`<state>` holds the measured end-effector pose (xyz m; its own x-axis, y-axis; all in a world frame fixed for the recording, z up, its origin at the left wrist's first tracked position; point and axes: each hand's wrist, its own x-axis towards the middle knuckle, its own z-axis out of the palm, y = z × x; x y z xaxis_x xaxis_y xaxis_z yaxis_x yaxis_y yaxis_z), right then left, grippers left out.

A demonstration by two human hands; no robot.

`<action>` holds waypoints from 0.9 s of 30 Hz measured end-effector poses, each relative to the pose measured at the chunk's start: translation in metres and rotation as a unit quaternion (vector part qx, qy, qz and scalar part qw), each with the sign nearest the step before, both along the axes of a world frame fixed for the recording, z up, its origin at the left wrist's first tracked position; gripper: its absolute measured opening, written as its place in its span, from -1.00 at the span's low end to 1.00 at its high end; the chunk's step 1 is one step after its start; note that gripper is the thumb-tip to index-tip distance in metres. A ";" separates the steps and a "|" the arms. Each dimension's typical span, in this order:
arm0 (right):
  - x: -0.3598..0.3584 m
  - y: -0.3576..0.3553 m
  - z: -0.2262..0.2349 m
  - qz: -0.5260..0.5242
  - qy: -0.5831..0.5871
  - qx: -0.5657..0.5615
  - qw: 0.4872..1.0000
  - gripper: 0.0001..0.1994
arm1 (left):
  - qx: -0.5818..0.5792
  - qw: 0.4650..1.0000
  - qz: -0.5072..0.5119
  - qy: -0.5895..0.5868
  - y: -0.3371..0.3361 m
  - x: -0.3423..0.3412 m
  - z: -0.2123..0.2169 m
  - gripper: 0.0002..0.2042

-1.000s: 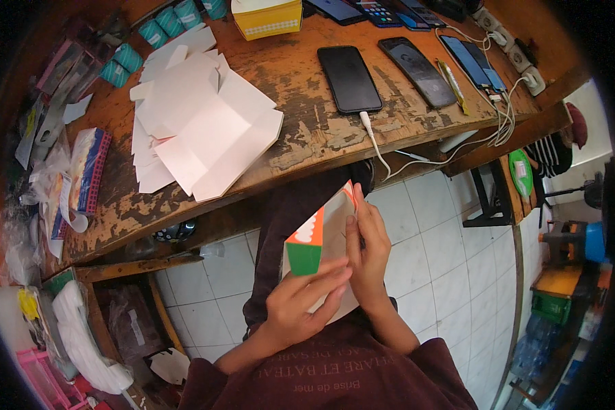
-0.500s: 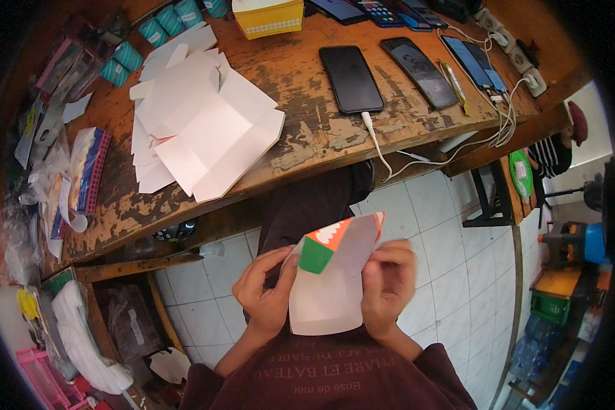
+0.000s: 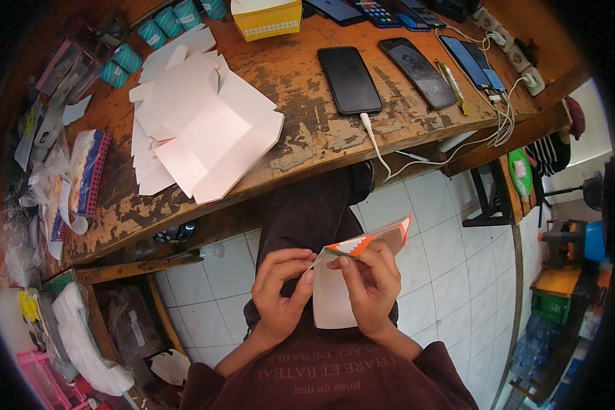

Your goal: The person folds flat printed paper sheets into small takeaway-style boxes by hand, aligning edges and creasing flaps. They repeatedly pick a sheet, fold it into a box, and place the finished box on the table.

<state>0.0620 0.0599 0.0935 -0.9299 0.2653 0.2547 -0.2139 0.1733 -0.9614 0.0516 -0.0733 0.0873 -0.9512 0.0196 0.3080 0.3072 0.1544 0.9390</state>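
Note:
Over my lap I hold a partly folded cardboard food box (image 3: 333, 302), white inside, with orange, white and green print on its outer side. My left hand (image 3: 281, 292) pinches its left corner between thumb and fingers. My right hand (image 3: 372, 287) grips the printed flap, thumb in front, and covers part of it. The box tilts, its far side rising toward the right. On the table ahead lies a loose stack of flat white box blanks (image 3: 205, 126), out of reach of both hands at this moment.
On the worn wooden table (image 3: 290, 143) stand a yellow carton (image 3: 266, 19) and several teal rolls (image 3: 154, 34). A black phone (image 3: 350, 78) with a white cable lies near the edge, beside a second phone (image 3: 417, 72). A power strip (image 3: 526, 68) sits at right.
My right hand has moved left and inward from the box's right edge onto the printed flap. The left hand has shifted slightly right. The box has turned and its printed side has tipped over.

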 end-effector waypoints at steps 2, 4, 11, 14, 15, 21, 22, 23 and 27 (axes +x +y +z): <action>0.001 -0.006 0.002 -0.023 -0.029 -0.135 0.990 -0.90 | -0.024 0.999 0.002 0.021 0.000 -0.001 0.001 -0.86; -0.001 -0.007 0.003 -0.050 -0.052 -0.261 0.963 -0.90 | -0.042 0.999 0.009 0.029 0.004 -0.002 0.003 -0.86; -0.012 0.004 -0.004 0.001 -0.005 -0.003 1.000 -0.89 | -0.071 0.996 0.033 0.042 0.011 -0.009 0.001 -0.87; -0.014 -0.002 -0.001 0.028 -0.056 -0.131 0.989 -0.88 | -0.051 0.996 0.077 0.016 0.016 -0.009 -0.001 -0.86; -0.016 -0.001 -0.001 0.035 -0.061 -0.147 0.987 -0.88 | -0.053 0.995 0.083 0.021 0.017 -0.010 0.000 -0.86; -0.020 0.006 -0.013 0.066 -0.076 -0.160 0.982 -0.88 | -0.088 0.990 0.100 0.051 0.023 -0.009 -0.004 -0.87; -0.020 0.006 -0.011 0.080 -0.079 -0.186 0.976 -0.88 | -0.081 0.990 0.104 0.052 0.024 -0.009 -0.005 -0.87; -0.021 0.007 -0.008 0.110 -0.099 -0.223 0.963 -0.88 | -0.080 0.989 0.108 0.055 0.023 -0.008 -0.005 -0.87; -0.024 0.017 -0.005 0.183 -0.141 -0.281 0.932 -0.87 | -0.078 0.989 0.112 0.056 0.023 -0.009 -0.003 -0.88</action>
